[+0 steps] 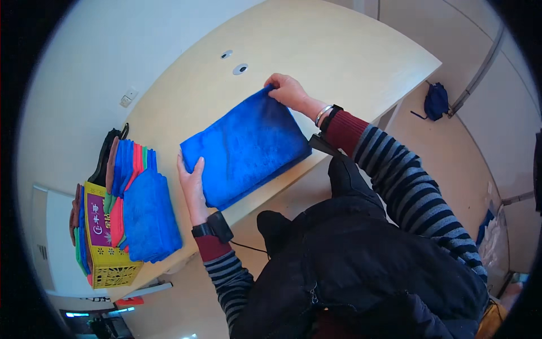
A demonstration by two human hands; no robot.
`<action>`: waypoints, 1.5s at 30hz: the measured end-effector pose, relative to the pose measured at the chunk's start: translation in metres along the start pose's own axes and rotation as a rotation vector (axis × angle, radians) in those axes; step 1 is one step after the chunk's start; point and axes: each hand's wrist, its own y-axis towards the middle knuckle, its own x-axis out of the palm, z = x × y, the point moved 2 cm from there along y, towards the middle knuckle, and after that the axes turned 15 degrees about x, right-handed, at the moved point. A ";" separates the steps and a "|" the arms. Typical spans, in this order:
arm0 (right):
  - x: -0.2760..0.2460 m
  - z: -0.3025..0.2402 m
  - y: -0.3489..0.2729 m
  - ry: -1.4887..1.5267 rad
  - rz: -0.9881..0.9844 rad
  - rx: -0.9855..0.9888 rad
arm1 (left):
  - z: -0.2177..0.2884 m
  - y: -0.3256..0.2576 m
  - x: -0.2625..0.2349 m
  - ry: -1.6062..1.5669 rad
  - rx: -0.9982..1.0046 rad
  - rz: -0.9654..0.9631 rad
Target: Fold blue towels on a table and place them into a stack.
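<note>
A blue towel [248, 150], spread in a flat rectangle, lies on the pale wooden table [333, 45] in front of me. At its far right corner my right hand [287, 91] pinches the fabric between thumb and fingers. My left hand [193, 183] grips the left edge, with the thumb on top and the other fingers partly hidden along the side. To the left of that hand rests a pile of folded blue towels [151, 217], leaning against a row of coloured cloths.
A yellow plastic basket [116, 268] with a purple label holds red, green, brown and blue cloths [121, 169] at the table's left. A black bag [107, 155] sits behind it. Two round cable holes [240, 69] mark the tabletop. A dark blue bag [436, 101] lies on the floor at right.
</note>
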 end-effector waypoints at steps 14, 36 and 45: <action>0.007 0.045 0.042 -0.259 0.022 -0.065 | -0.019 -0.008 -0.001 0.170 -0.075 0.060; 0.069 -0.028 -0.063 -1.069 -0.218 -0.422 | -0.044 0.032 -0.002 0.050 0.066 0.105; 0.066 -0.024 -0.064 -1.072 -0.218 -0.409 | -0.040 0.030 0.001 0.079 -0.028 0.078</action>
